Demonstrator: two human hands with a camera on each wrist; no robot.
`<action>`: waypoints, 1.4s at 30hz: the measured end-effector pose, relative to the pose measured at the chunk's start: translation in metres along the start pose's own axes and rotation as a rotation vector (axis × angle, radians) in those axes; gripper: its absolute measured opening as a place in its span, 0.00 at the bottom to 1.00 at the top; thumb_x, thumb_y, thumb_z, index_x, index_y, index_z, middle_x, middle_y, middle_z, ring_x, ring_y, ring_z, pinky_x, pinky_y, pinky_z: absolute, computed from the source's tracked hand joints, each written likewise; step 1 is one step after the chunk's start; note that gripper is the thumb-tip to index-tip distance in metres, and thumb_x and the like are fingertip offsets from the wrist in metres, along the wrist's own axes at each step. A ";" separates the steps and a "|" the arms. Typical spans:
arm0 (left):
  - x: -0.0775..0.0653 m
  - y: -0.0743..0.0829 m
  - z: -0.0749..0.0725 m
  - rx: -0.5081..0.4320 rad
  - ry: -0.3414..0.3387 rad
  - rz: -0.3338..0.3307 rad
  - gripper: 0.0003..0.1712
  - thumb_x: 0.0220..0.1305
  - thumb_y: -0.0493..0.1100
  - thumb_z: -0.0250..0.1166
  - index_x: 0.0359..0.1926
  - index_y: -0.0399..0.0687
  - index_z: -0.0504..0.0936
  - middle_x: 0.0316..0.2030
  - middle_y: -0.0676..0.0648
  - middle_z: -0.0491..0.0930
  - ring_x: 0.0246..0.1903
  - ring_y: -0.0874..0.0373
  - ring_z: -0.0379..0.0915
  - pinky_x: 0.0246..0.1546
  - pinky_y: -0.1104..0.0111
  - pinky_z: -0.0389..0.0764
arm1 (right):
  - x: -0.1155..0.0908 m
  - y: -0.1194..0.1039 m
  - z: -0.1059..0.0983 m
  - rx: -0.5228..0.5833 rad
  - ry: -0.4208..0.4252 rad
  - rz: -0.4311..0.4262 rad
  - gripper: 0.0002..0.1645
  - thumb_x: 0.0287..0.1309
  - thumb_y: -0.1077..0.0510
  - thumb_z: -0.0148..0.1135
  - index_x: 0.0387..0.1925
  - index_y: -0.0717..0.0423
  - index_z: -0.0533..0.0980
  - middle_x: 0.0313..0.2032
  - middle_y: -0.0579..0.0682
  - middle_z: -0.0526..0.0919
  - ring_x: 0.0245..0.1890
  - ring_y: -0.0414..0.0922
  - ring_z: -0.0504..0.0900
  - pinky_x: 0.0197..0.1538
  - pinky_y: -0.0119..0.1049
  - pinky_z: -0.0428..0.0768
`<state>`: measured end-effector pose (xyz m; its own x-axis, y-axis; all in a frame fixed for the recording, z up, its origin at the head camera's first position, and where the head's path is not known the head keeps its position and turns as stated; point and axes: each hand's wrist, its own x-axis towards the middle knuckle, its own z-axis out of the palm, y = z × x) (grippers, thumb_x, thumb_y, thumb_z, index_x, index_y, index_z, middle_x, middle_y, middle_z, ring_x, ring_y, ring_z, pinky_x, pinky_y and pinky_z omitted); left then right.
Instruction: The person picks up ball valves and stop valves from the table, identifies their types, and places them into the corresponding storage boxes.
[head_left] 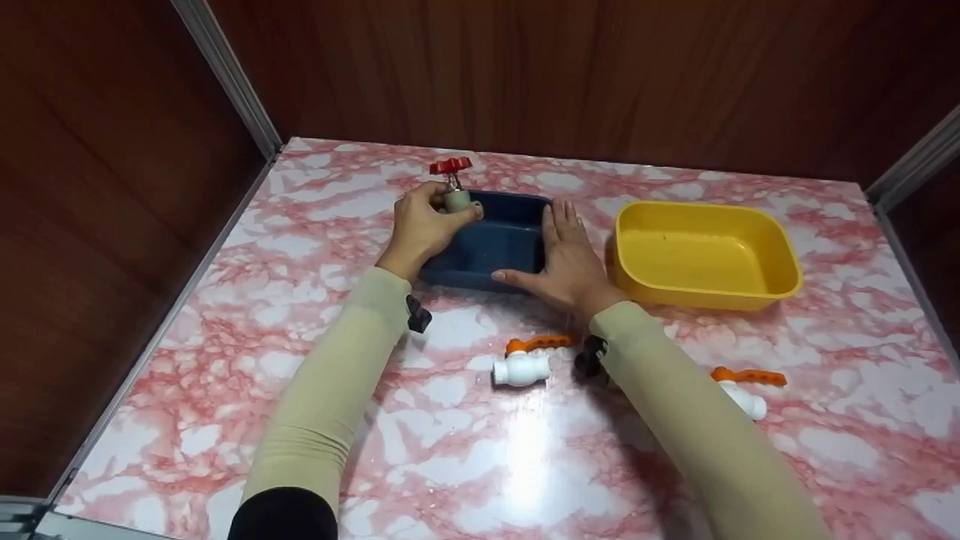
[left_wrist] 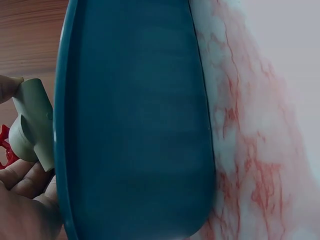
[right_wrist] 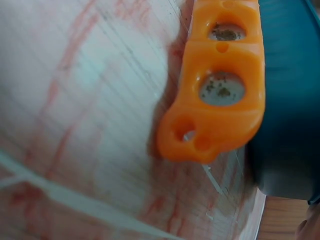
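My left hand grips a grey-green stop valve by its body, its red handwheel pointing up. The valve is over the left end of a dark blue rectangular bin. In the left wrist view, fingers and thumb hold the valve body beside the bin's rim. My right hand lies against the bin's right end, its fingers extended along the rim and its thumb spread toward the near side. In the right wrist view only a sliver of the hand shows at the lower right edge.
A yellow rectangular bin stands right of the blue one. A white ball valve with an orange lever lies in front of the blue bin. Another white valve is partly behind the right forearm. Dark wooden panels enclose the marbled table.
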<state>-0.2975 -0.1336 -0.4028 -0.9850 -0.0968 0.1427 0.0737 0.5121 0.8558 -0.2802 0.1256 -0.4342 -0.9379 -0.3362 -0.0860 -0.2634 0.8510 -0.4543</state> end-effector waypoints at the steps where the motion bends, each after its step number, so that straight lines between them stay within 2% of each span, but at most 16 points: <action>1: 0.000 0.000 0.000 0.006 -0.004 -0.005 0.35 0.69 0.54 0.85 0.68 0.39 0.87 0.62 0.37 0.91 0.62 0.45 0.90 0.69 0.53 0.91 | 0.000 0.000 0.000 -0.001 0.001 -0.001 0.87 0.64 0.08 0.59 0.96 0.55 0.30 0.97 0.55 0.25 0.98 0.58 0.26 0.98 0.64 0.36; 9: 0.004 0.003 0.001 0.115 -0.061 -0.060 0.39 0.70 0.56 0.84 0.69 0.35 0.86 0.65 0.36 0.89 0.65 0.44 0.87 0.71 0.53 0.90 | -0.001 0.000 0.001 -0.002 0.012 -0.017 0.91 0.61 0.03 0.56 0.96 0.56 0.31 0.96 0.55 0.25 0.98 0.59 0.27 0.98 0.64 0.37; 18: 0.005 -0.001 0.004 0.247 -0.124 -0.184 0.43 0.69 0.60 0.83 0.72 0.35 0.84 0.69 0.37 0.86 0.69 0.44 0.84 0.76 0.52 0.87 | 0.000 -0.001 0.002 0.000 0.002 -0.006 0.86 0.65 0.09 0.61 0.96 0.55 0.31 0.96 0.55 0.25 0.98 0.59 0.27 0.98 0.64 0.38; 22: 0.005 -0.001 0.005 0.297 -0.151 -0.187 0.42 0.69 0.60 0.83 0.70 0.34 0.86 0.67 0.37 0.88 0.67 0.44 0.84 0.74 0.52 0.88 | -0.001 -0.001 0.001 0.005 0.004 0.000 0.86 0.65 0.09 0.61 0.96 0.54 0.31 0.96 0.54 0.25 0.98 0.59 0.26 0.98 0.65 0.38; 26: 0.003 -0.001 0.007 0.354 -0.169 -0.164 0.35 0.68 0.58 0.82 0.62 0.34 0.90 0.60 0.37 0.91 0.60 0.44 0.86 0.67 0.52 0.91 | -0.001 -0.001 0.001 0.000 0.004 0.002 0.86 0.66 0.10 0.61 0.96 0.55 0.31 0.96 0.54 0.25 0.98 0.58 0.26 0.98 0.65 0.38; 29: 0.002 -0.001 0.008 0.396 -0.167 -0.144 0.28 0.66 0.57 0.81 0.51 0.37 0.91 0.51 0.40 0.92 0.51 0.48 0.85 0.61 0.54 0.91 | -0.001 0.000 0.001 -0.004 0.006 -0.004 0.86 0.66 0.09 0.60 0.96 0.55 0.31 0.97 0.55 0.26 0.98 0.59 0.26 0.98 0.65 0.38; 32: 0.000 -0.001 0.009 0.446 -0.172 -0.128 0.21 0.64 0.57 0.81 0.35 0.44 0.87 0.38 0.47 0.86 0.42 0.53 0.79 0.54 0.56 0.89 | -0.001 0.001 0.001 -0.008 0.011 -0.015 0.88 0.64 0.06 0.58 0.96 0.56 0.31 0.97 0.57 0.27 0.98 0.59 0.27 0.98 0.65 0.37; 34: 0.000 -0.001 0.010 0.475 -0.183 -0.129 0.23 0.63 0.57 0.81 0.27 0.48 0.81 0.31 0.50 0.80 0.37 0.55 0.74 0.51 0.58 0.88 | -0.001 0.002 0.000 -0.012 0.011 -0.021 0.89 0.62 0.04 0.55 0.96 0.56 0.31 0.97 0.58 0.28 0.98 0.60 0.27 0.98 0.66 0.37; 36: 0.000 0.000 0.011 0.505 -0.200 -0.137 0.25 0.64 0.58 0.80 0.24 0.50 0.78 0.29 0.51 0.78 0.36 0.55 0.72 0.51 0.58 0.88 | -0.001 0.002 0.000 -0.012 0.008 -0.023 0.90 0.61 0.02 0.54 0.96 0.56 0.31 0.97 0.57 0.27 0.98 0.60 0.27 0.98 0.66 0.37; 38: 0.000 0.000 0.012 0.529 -0.215 -0.152 0.24 0.65 0.59 0.80 0.27 0.49 0.80 0.32 0.49 0.81 0.38 0.54 0.74 0.55 0.57 0.90 | -0.001 0.002 0.000 -0.009 0.005 -0.021 0.90 0.61 0.02 0.54 0.96 0.55 0.31 0.97 0.57 0.27 0.98 0.59 0.27 0.98 0.65 0.37; 42: 0.000 0.001 0.013 0.570 -0.232 -0.177 0.25 0.67 0.60 0.80 0.44 0.43 0.88 0.46 0.44 0.89 0.46 0.51 0.81 0.64 0.53 0.92 | -0.001 0.000 0.000 -0.003 0.000 -0.014 0.89 0.62 0.04 0.56 0.96 0.55 0.31 0.97 0.55 0.26 0.98 0.59 0.27 0.98 0.64 0.38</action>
<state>-0.2992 -0.1216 -0.4088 -0.9875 -0.0669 -0.1425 -0.1247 0.8852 0.4483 -0.2790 0.1264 -0.4343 -0.9339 -0.3486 -0.0799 -0.2775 0.8472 -0.4531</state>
